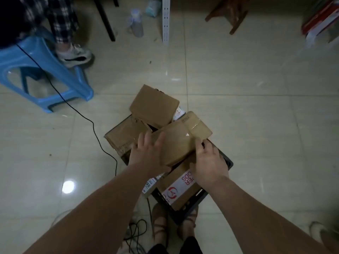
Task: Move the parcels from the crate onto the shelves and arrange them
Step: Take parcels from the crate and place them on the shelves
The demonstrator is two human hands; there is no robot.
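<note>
Head view. One dark crate (227,163) is seen on the tiled floor (256,107), at centre. Five cardboard parcels are counted in and on it: a far parcel (154,107), a left parcel (124,134), a printed parcel (181,184) nearest, a labelled parcel (151,185) at near left, and a top parcel (179,142) lying tilted across the rest. The top parcel is gripped by both hands: the left hand (146,153) is curled over its near left corner, and the right hand (209,162) is closed on its right edge. One blue stool (45,70) and one black cable (82,114) are noted at far left, and one white shelf upright (166,21) at far centre.
</note>
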